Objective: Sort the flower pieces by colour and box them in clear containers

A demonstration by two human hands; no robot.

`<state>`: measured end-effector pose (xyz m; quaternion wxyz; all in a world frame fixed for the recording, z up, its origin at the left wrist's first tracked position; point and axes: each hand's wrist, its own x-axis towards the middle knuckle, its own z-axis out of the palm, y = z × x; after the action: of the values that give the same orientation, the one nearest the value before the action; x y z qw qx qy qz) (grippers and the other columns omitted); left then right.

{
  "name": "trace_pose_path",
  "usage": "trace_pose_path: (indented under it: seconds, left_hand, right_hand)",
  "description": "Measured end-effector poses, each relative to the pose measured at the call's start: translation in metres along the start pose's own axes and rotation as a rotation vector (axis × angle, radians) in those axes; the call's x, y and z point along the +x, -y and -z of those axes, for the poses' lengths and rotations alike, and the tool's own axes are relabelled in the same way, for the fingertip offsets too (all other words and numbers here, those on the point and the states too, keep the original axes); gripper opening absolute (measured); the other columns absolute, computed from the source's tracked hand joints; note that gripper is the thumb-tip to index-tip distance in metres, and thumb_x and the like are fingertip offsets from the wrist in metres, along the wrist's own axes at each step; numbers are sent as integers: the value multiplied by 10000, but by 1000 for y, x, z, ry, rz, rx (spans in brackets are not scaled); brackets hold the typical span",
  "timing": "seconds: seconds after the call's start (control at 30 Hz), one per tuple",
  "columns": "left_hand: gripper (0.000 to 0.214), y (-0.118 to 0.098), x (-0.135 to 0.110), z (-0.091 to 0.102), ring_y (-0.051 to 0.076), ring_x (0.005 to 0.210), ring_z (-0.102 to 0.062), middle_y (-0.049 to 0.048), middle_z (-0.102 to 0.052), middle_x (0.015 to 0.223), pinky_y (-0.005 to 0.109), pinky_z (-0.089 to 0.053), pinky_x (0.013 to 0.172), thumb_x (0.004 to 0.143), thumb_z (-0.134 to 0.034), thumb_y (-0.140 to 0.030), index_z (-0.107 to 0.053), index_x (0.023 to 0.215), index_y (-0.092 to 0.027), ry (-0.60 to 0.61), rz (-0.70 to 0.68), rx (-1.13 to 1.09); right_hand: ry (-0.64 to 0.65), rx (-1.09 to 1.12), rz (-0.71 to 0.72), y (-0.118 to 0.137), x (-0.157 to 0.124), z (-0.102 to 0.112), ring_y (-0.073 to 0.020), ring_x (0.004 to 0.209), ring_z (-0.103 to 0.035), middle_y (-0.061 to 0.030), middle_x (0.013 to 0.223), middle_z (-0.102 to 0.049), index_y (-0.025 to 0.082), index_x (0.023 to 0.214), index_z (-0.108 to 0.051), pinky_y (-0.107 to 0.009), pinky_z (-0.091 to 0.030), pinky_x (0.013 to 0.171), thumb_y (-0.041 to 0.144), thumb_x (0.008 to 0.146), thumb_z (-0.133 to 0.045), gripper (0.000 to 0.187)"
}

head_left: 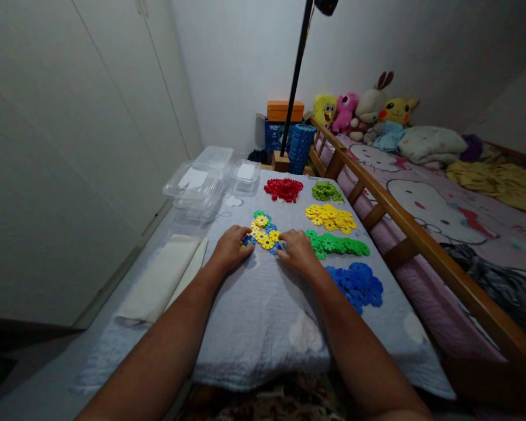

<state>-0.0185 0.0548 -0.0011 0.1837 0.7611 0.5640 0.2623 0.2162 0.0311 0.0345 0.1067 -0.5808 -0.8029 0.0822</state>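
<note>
A small mixed pile of flower-shaped plastic discs [263,233], in yellow, blue and green, lies on the cloth between my two hands. My left hand [232,248] rests at the pile's left edge, thumb and fingers apart around a blue disc [248,240]. At the right edge is my right hand [298,251], its thumb and fingers also apart, close to blue discs partly hidden by it. Just right of this hand are sorted heaps of green discs [339,244] and blue discs [359,283]. Yellow discs [331,217] form another heap farther back.
Red pieces [283,188] and light green pieces [326,191] are heaped at the back. Clear plastic containers [195,184] stand at the back left. A folded cream cloth [162,278] lies left. The bed's wooden rail [394,196] borders the right; a black pole [296,76] rises behind.
</note>
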Motion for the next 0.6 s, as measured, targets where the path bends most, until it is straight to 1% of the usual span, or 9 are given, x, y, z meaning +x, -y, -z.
trace_pose_path:
  seconds: [0.1,0.2,0.33,0.47,0.6]
  left_hand:
    - [423,1,0,-1,264,1075,-649,98,-660,1146,398,-527,985,794,-678,-305,-686,1202,-196,-7,-10,-16]
    - [419,3,-1,-3,263,1089,-644,96,-658,1147,401,-522,1001,800,-673,-299,-677,1207,-196,-14,-23,-27]
    - [423,4,-1,-5,267,1095,-640,105,-655,1162,410,-520,1006,802,-673,-294,-667,1212,-186,-11,-30,-38]
    - [422,2,0,-5,274,1107,-636,105,-655,1161,415,-513,1012,794,-680,-292,-672,1203,-191,-4,-47,-41]
    - [486,-1,0,-5,304,1146,-614,117,-652,1202,453,-481,1047,771,-725,-331,-665,1233,-190,10,-88,-12]
  right_hand:
    - [-12,-21,-15,12,1,-13,-308,1193,-531,-137,1300,-644,191,1281,-664,-408,-415,1005,372,898,-693,425]
    - [-39,-20,-19,15,0,-18,-325,1222,-502,-140,1367,-607,187,1310,-643,-429,-405,1026,430,900,-693,479]
    - [-54,-3,-4,13,0,-22,-318,1227,-495,-129,1369,-615,204,1258,-663,-432,-393,1040,432,929,-662,400]
    - [-74,19,-26,10,5,-21,-305,1224,-508,-124,1356,-636,199,1200,-689,-418,-393,1041,349,965,-600,293]
    - [-35,29,-39,5,17,-14,-287,1213,-538,-116,1317,-678,197,1212,-685,-398,-394,1031,250,955,-579,284]
